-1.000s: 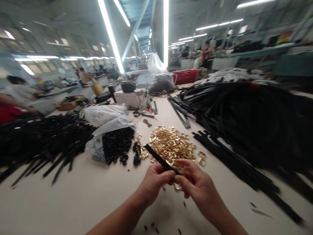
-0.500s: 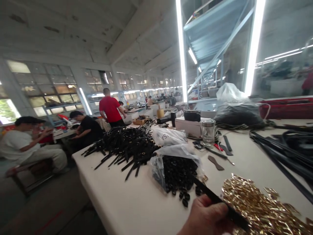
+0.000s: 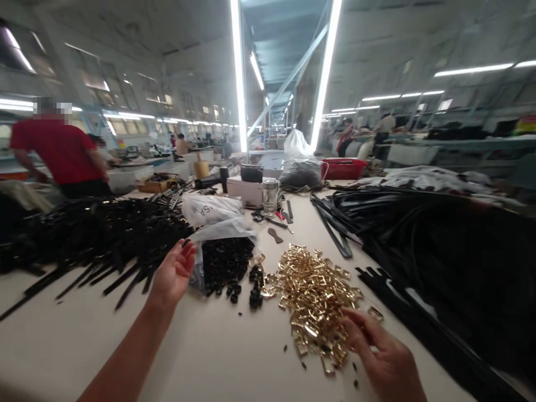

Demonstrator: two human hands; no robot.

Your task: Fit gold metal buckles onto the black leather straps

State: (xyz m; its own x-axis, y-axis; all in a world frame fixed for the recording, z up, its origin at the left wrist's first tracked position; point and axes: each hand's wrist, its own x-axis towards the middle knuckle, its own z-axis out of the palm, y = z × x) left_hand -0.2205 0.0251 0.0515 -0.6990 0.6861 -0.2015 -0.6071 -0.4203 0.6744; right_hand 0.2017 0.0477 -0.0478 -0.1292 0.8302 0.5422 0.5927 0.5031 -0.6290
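Many gold buckles lie at the right hand's half-closed fingers, black straps beside the left hand's loosely curled ones, likely for easy reach; I can't tell what either grips.

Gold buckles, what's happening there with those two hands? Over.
Right hand at near right edge of gold buckles, hold unclear. Left hand between black straps and plastic bag, hold unclear. Buckles heaped loose on table; black pieces close on their left.
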